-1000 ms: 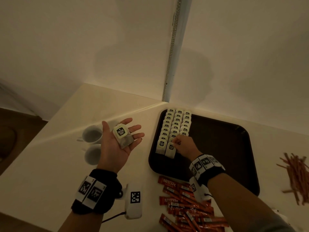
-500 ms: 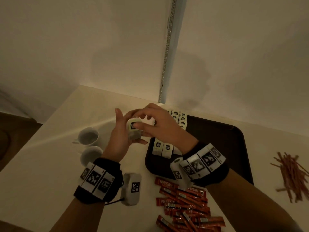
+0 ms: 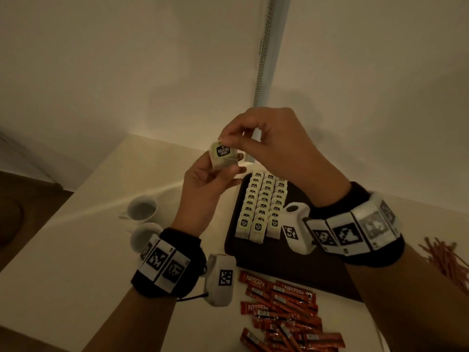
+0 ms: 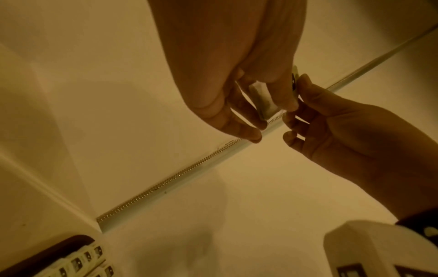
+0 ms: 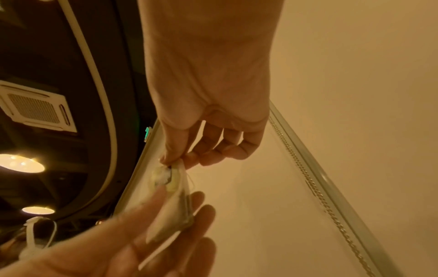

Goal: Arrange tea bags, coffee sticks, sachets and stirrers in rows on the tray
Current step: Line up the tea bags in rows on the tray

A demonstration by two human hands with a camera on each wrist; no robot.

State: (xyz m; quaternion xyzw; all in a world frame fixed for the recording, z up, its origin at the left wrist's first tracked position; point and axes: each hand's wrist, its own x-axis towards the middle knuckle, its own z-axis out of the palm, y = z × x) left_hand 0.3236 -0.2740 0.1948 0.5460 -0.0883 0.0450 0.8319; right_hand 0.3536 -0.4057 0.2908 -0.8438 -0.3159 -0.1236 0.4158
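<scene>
Tea bag (image 3: 223,154) held up in the air between both hands, above the near-left corner of the table (image 3: 76,250) and clear of the tray (image 3: 317,270). Left hand (image 3: 203,191) cradles it from below, fingers curled under the pouch; right hand (image 3: 276,148) pinches its upper edge between thumb and forefinger, other fingers loosely bent. Right wrist view shows the same pinch at the top of the bag, with what may be a thread trailing off it — too blurred to be sure. My reading: the label or string is being squared up so the bag stands like the others, logo facing forward

Three rows of tea bags (image 3: 264,207) stand on the tray's left side, packed close, labels all facing the same way. Right-hand row looks about level with its neighbours at the near end; likely slot for this bag is the front of one of those rows, though I cannot tell which

Coffee sticks (image 3: 281,308) lie in a loose heap on the table in front of the tray; stirrers (image 3: 446,257) heaped at far right — neither sorted yet. Two cups (image 3: 142,207) sit left of the tray. No sachets visible. Task early: only tea under way
</scene>
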